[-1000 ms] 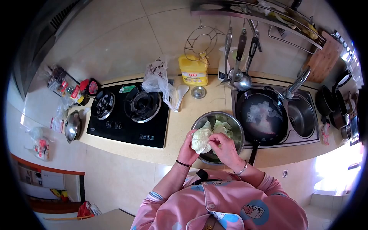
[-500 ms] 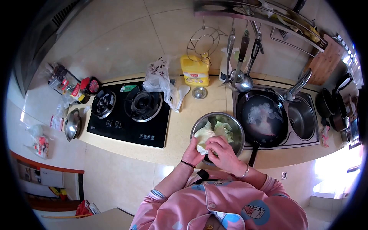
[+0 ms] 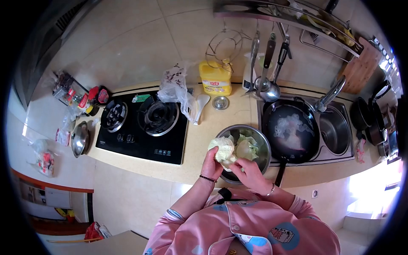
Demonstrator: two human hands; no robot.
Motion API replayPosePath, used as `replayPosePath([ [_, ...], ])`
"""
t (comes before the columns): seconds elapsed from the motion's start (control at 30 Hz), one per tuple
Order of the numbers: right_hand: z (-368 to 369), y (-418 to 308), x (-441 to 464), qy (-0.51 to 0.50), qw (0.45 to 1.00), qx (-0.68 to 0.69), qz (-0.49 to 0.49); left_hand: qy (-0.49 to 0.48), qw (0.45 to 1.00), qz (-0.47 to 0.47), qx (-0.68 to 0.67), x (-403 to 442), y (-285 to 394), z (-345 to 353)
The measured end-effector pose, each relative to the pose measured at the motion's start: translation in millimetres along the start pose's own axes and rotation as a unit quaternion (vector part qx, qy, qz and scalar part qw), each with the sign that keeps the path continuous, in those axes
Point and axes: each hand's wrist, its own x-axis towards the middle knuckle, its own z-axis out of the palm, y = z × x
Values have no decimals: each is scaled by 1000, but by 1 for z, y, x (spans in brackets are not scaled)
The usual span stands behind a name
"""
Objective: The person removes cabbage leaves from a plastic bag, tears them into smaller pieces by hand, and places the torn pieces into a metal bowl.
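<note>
The left hand [image 3: 210, 165] grips the cabbage [image 3: 222, 147] partly over the bowl [image 3: 265, 149], its lower-right edge touching the right hand [image 3: 255, 175], whose grip is unclear.

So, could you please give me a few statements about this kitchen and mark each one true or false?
1. The left hand holds the cabbage. True.
2. The right hand holds the ladle. False: that hand is at the cabbage, and the ladle is hanging up.
3. Leaves lie in the bowl. True.
4. The bowl stands on the stove. False: it stands on the counter, between the stove and the pan.
5. The jug is yellow. True.
6. The spoon lies in the sink. False: it lies on the counter, beside the stove.
</note>
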Motion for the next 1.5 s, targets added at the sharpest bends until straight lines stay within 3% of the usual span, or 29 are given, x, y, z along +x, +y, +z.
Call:
replayPosePath([
  [0.03,2,0,2,16,993,13,118,23,999,27,-4,1,-4,0],
  [0.13,19,21,6,81,981,-23,177,51,992,89,69,4,-12,0],
  [0.27,23,43,12,105,981,-53,154,59,989,97,97,-1,-11,9],
  [0.33,18,48,14,-42,970,52,233,58,989,94,101,1,-14,4],
  [0.37,18,47,13,-43,970,52,233,58,988,93,105,1,-15,3],
  [0.43,17,43,11,-17,977,-163,137,61,987,98,115,2,-13,4],
  [0.53,18,37,8,53,968,-234,66,72,988,90,107,-1,-11,5],
  [0.7,18,45,7,65,956,-284,28,92,993,44,64,-3,-9,3],
  [0.83,13,87,11,55,918,-392,-26,103,993,-52,5,-11,-2,-3],
  [0.87,3,85,13,72,909,-411,9,101,991,-76,-34,-13,0,-6],
  [0.97,-22,84,14,63,920,-376,88,96,992,-74,-29,-21,19,6],
  [1.0,-25,84,14,57,950,-296,84,85,991,-93,-42,-22,23,9],
  [1.03,-28,82,15,52,972,-217,78,9,993,-97,-59,-22,26,10],
  [1.07,-28,79,17,52,972,-218,75,7,994,-94,-59,-20,25,10],
  [1.13,-20,67,16,124,969,-212,-37,12,998,-68,2,-21,19,7],
  [1.27,-17,16,13,135,990,-37,-26,-58,998,-11,28,-28,14,7],
  [1.3,-13,14,12,160,982,-55,-85,-59,998,-12,28,-28,13,6],
  [1.33,-13,10,13,160,982,-55,-84,-79,996,3,45,-28,11,4],
  [1.4,-16,0,15,135,956,-199,-169,-100,993,19,62,-27,9,5],
  [1.5,-14,5,16,129,943,-242,-187,-89,985,49,137,-26,8,10],
])
